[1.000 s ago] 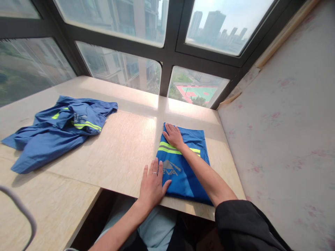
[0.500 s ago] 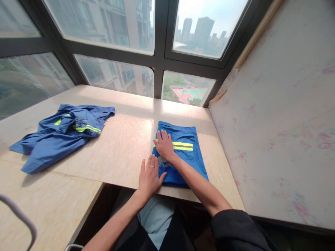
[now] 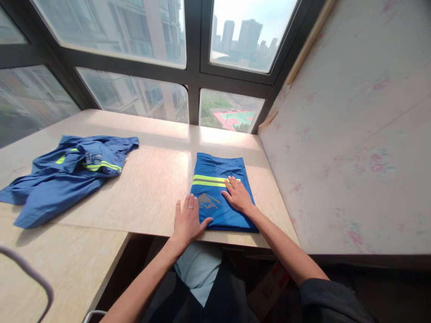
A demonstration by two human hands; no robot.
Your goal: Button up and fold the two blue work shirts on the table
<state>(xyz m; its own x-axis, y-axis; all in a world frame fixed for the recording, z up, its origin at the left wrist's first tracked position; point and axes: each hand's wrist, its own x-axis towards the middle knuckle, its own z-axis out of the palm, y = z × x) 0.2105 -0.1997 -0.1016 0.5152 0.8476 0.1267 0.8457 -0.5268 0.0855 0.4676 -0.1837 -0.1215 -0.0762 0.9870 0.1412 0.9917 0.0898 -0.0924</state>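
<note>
Blue garment (image 3: 229, 216) lay in a neat flat rectangle on the near right of the table (image 3: 158, 193); folding on it looked done or close. Left hand (image 3: 187, 220) sat at its left edge, right hand (image 3: 237, 195) flat on its right half; fingers on both extended, gripping nothing. Second garment (image 3: 84, 172), left side: crumpled, not folded. Table pale, sunlit, running up to dark-framed windows (image 3: 193, 101); floral wall (image 3: 350, 148) on the right.
</note>
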